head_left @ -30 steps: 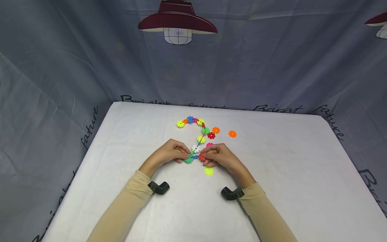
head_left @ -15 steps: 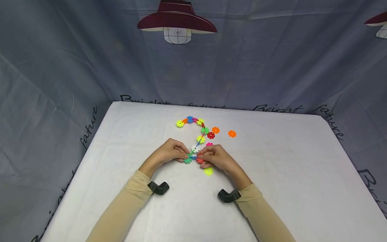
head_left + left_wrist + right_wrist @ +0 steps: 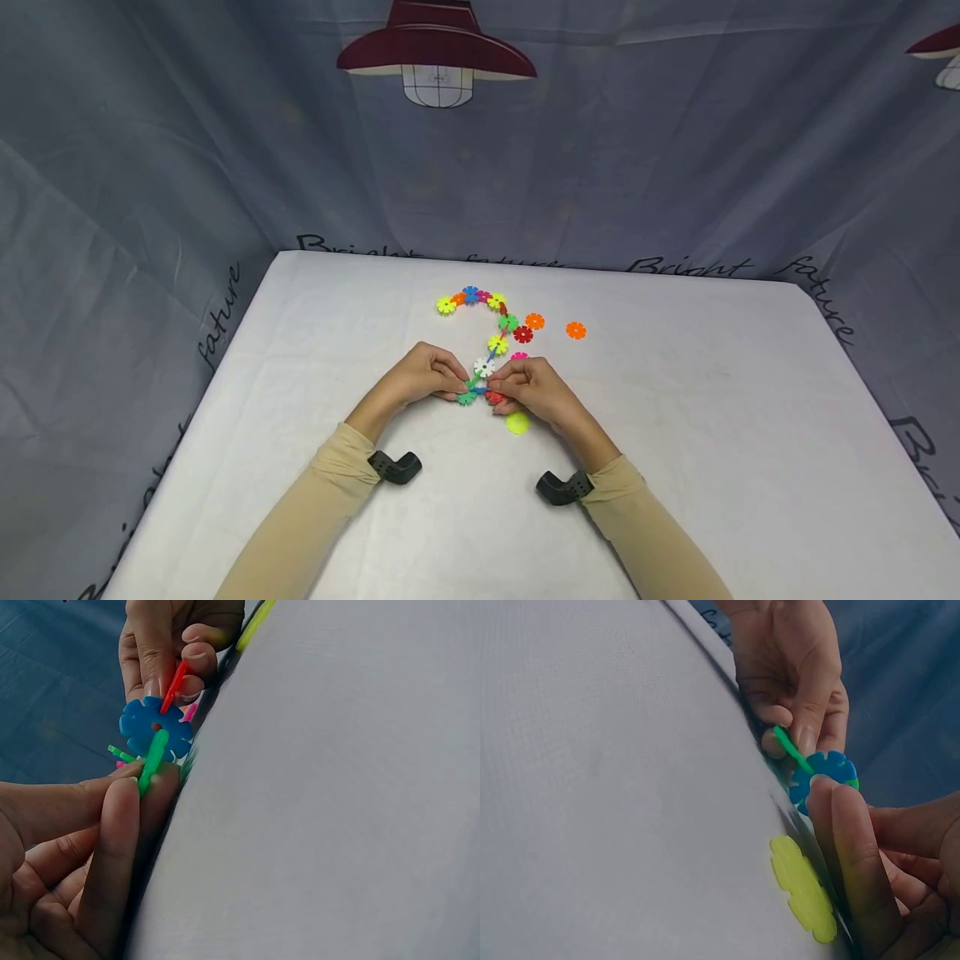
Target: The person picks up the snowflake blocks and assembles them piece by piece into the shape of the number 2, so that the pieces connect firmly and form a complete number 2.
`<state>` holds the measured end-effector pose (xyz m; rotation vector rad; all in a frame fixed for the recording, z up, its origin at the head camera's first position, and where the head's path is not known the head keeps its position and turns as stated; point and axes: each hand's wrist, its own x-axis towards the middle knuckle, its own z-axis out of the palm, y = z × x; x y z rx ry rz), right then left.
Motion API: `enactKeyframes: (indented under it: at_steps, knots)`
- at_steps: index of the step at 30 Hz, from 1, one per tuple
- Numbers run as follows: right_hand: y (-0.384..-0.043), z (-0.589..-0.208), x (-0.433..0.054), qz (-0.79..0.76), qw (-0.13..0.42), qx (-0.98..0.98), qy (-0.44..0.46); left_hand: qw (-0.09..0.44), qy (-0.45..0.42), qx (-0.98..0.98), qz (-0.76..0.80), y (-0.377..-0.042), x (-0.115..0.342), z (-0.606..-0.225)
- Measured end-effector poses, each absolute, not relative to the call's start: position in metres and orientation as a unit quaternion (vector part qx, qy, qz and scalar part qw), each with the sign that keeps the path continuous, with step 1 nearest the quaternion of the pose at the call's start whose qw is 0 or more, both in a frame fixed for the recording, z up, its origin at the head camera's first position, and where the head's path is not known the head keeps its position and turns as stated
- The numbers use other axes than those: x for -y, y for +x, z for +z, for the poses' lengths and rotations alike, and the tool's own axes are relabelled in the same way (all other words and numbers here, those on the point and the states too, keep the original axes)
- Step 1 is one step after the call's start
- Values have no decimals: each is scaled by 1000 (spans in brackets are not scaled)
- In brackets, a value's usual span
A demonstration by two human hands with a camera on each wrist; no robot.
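Note:
My left hand (image 3: 422, 375) pinches a green notched plastic disc (image 3: 154, 761) between thumb and fingers. Opposite it, my right hand (image 3: 542, 388) pinches a red disc (image 3: 174, 686). Between the two hands stands a blue interlocking disc (image 3: 136, 724), with the green one slotted into it and the red one at its other edge. Fingers partly hide the red disc, so how deep it sits I cannot tell. From the green disc a curved chain runs back through a white disc (image 3: 484, 367) to a yellow end disc (image 3: 446, 305).
Right of the chain lie loose discs: two orange, one nearer (image 3: 535, 322) and one farther out (image 3: 576, 331), a dark red one (image 3: 523, 334) and a partly covered pink one (image 3: 519, 357). A yellow disc (image 3: 517, 423) lies under my right wrist on the white table (image 3: 712, 400).
My right hand has shifted a little left with the red disc, closing up on the blue disc. The left hand has stayed almost still on the green disc.

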<state>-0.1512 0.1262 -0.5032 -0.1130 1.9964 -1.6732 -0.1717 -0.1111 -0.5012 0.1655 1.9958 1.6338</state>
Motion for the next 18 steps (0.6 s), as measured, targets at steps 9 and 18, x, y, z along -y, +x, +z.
enactKeyframes:
  at_steps: [9, 18]
  knots:
    - [-155, -502, -135, -551, 227, -799, -81, 277, 75, -746, 602, -173, 110, -504]
    - [-157, -489, -154, -421, 272, -856, -130, 281, 70, -738, 609, -172, 111, -504]
